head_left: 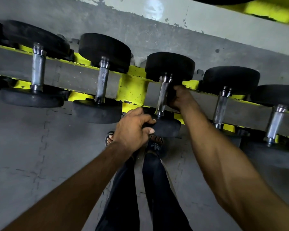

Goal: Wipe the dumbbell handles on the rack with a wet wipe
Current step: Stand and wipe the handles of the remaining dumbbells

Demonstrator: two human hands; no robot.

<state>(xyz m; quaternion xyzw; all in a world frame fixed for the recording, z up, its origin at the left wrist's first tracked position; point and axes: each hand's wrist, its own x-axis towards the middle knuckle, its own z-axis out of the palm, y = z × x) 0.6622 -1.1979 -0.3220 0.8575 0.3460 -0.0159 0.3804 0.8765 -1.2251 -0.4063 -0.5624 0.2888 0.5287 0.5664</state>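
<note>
Middle dumbbell (169,66) was seated on the rack (133,87), near head (167,127) gripped by left hand (132,129). The right hand (180,97) was curled at the handle (162,95); hold unclear.

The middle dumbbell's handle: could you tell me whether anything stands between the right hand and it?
Nothing visible does. The right hand sits at the right side of the handle, holding a dark wad, too dim to identify, against it. The left hand grips the near weight head, below the handle.
</note>
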